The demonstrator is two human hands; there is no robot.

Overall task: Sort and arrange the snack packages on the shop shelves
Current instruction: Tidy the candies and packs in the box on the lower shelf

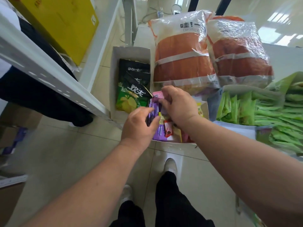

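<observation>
Both hands work over a low white cardboard tray (205, 107) crammed with small mixed snack packets in purple, pink, red and yellow. The left hand (139, 126) curls its fingers and thumb around a glossy purple snack packet (151, 112), holding it tilted above the tray, while the right hand (178, 105) pinches the upper end of the same packet, a small pink packet (157, 95) showing just beyond its fingertips. Just left of the tray stands a narrow white open-topped box (131, 51) holding black-and-green crisp bags (131, 95) stacked on one another (the print on them is in Chinese characters). Behind the tray lie two large clear plastic bags of orange-and-white packs (185, 63), side by side and touching. To the right, a bin of bright green wrapped snack sticks (262, 112) sits near the tray. A white perforated metal shelf rail (49, 71) slants across the left, with a yellow cardboard box (65, 27) beyond it. Below, on the pale tiled floor (65, 153), the person's dark trousers and white shoes (170, 166) are visible.
</observation>
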